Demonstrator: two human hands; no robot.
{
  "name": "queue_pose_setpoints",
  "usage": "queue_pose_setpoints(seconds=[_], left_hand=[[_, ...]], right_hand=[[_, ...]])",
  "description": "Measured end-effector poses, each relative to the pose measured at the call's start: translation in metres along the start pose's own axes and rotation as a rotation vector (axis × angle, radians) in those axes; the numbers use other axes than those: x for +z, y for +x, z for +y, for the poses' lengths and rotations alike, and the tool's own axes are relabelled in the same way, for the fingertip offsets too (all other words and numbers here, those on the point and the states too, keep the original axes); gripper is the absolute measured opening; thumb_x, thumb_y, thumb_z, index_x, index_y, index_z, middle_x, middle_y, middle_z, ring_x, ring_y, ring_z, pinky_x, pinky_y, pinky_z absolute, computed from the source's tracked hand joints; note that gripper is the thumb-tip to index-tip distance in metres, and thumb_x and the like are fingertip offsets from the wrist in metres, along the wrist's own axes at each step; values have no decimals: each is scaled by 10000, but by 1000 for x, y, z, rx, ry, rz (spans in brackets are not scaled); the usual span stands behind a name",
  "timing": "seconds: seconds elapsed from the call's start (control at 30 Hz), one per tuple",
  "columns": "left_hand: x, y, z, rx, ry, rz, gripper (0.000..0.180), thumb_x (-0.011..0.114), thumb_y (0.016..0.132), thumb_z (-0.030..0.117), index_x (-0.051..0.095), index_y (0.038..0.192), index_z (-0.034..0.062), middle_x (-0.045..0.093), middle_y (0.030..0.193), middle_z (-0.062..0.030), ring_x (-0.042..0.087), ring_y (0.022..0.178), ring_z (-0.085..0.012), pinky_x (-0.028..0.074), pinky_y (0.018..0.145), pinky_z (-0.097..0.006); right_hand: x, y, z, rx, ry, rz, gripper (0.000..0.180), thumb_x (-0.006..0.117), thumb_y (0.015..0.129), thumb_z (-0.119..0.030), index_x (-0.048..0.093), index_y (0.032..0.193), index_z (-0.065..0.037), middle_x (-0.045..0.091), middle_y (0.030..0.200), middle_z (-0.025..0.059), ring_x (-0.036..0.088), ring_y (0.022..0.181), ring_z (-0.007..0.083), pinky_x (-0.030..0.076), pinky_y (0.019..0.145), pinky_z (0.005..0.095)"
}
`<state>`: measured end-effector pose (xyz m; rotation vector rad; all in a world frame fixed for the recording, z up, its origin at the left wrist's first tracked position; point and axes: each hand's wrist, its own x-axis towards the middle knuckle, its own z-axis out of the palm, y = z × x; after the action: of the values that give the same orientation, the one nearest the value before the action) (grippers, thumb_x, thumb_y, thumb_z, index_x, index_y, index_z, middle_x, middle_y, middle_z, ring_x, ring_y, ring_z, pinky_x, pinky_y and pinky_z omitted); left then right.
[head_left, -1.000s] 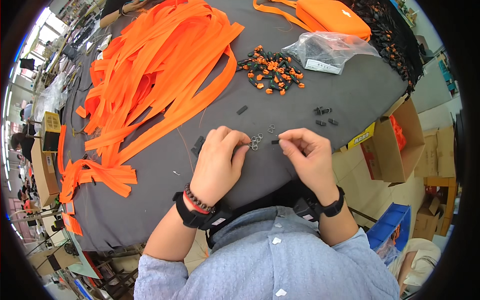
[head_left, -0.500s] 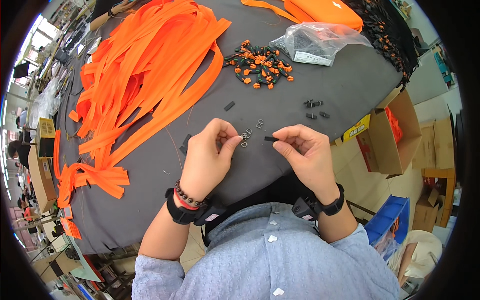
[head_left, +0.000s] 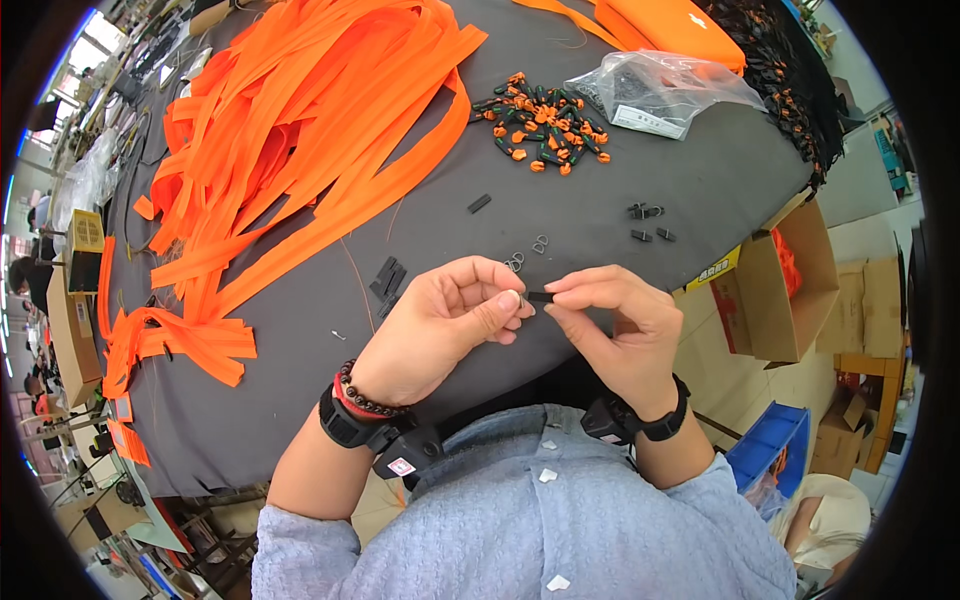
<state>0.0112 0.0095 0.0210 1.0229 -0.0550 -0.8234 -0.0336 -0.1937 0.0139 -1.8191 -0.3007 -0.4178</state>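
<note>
Your left hand (head_left: 440,325) and right hand (head_left: 615,325) pinch a small black plastic strip (head_left: 540,297) between closed fingertips, just above the dark grey tabletop (head_left: 300,320) (near its front edge). Beyond lie small metal rings (head_left: 527,254), then long orange webbing straps (head_left: 300,130).

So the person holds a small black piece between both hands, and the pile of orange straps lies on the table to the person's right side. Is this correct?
Not quite. The head view shows the orange straps piled on the person's left side of the table, not the right. The rest holds: the left hand and right hand pinch a small black piece between them.
</note>
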Motion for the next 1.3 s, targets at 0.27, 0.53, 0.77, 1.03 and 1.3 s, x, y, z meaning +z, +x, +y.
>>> queue_pose_setpoints(seconds=[0.27,0.53,0.77,1.03,1.3], left_hand=[[-4,2,-2,-5,-28,-27,150,598,977,111,587,1102,28,657,999,-48,619,913,-100,506,814,-247],[-7,3,-6,-2,-57,-52,147,589,980,100,588,1104,22,661,1001,-44,619,910,-103,504,817,-247],[-7,3,-6,3,-79,-53,138,582,982,90,585,1100,17,657,1005,-46,619,910,-104,505,817,-246],[-7,3,-6,-9,-66,-56,131,586,981,90,586,1092,21,641,987,-28,630,940,-104,511,813,-248],[-6,1,-4,-6,73,-34,157,636,956,121,619,1065,9,652,942,-17,611,848,-86,513,782,-236]], right_hand=[[1,0,-1,61,22,0,184,742,754,69,709,918,-7,721,915,86,674,778,145,529,705,255],[1,1,-2,87,23,-22,184,725,755,68,710,923,-6,721,897,85,670,766,145,527,697,255],[0,1,-2,174,198,-87,199,708,779,91,710,960,8,707,936,85,655,826,128,515,746,249],[-3,1,-1,324,394,-107,162,700,820,82,690,977,45,699,930,88,654,846,115,525,759,244],[-11,8,-7,601,517,-197,125,710,838,41,675,957,34,695,878,68,662,799,98,537,709,215]])
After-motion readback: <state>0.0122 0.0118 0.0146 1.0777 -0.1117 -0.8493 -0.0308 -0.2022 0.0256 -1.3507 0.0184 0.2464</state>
